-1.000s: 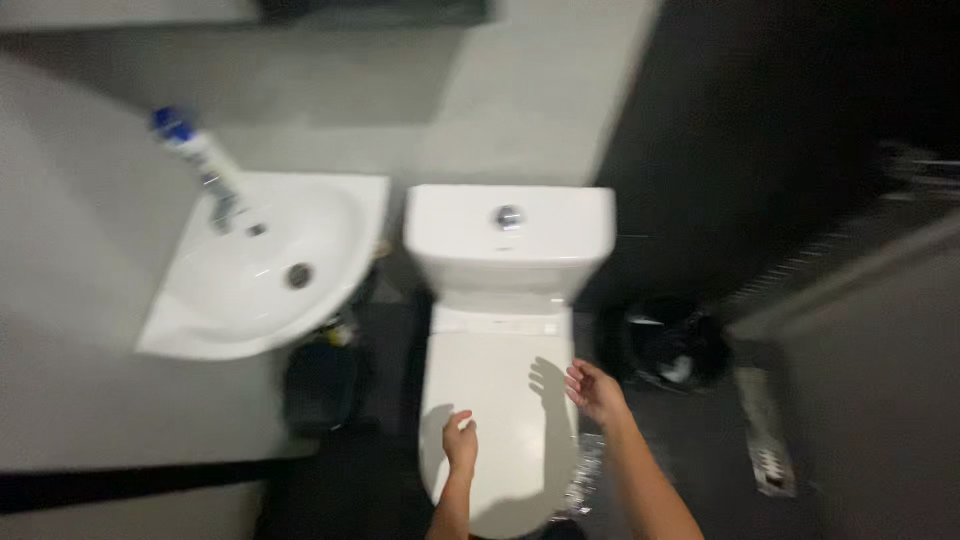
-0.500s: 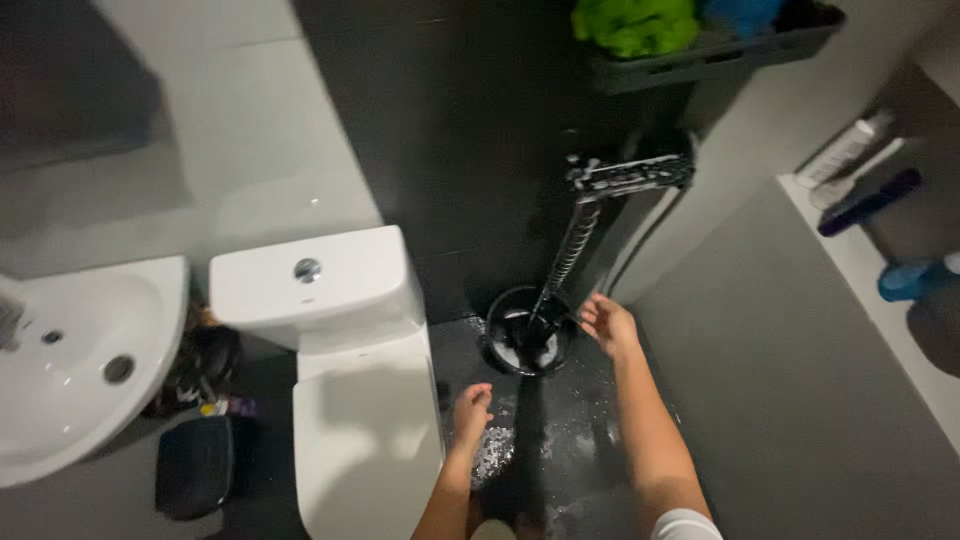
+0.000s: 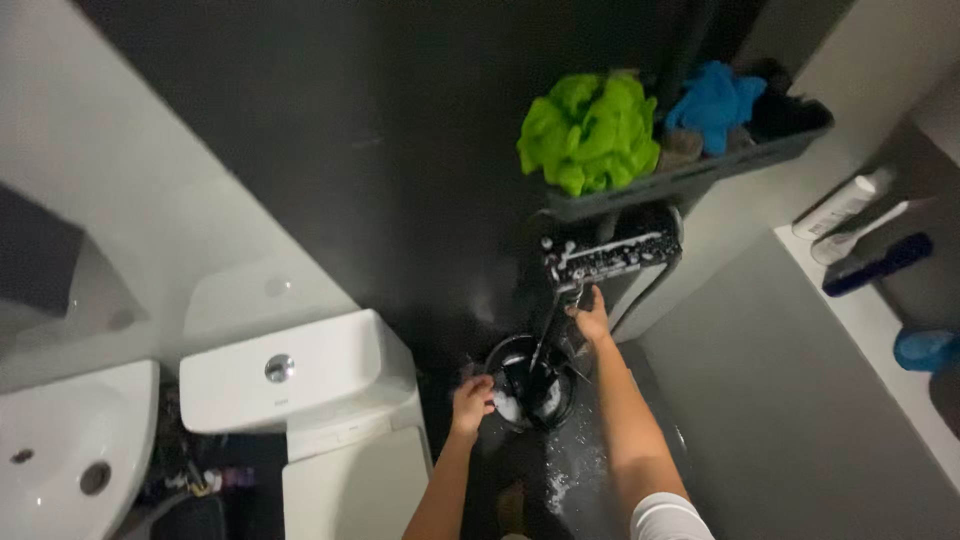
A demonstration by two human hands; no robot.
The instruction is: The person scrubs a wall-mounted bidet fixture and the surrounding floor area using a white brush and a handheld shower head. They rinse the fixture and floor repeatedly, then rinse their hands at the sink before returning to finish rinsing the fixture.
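Right hand [image 3: 592, 322] curled around hose [image 3: 548, 335] slanting down into black bucket [image 3: 530, 385]; left hand [image 3: 472, 400], loosely curled, at bucket's left rim.

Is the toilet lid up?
No, the white toilet lid lies closed beside the left hand, which reaches toward the black bucket.

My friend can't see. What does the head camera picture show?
Two bare arms reach down in a dark bathroom: the right hand grips a hose running into a black bucket, the left hand at its rim. A white toilet stands left.
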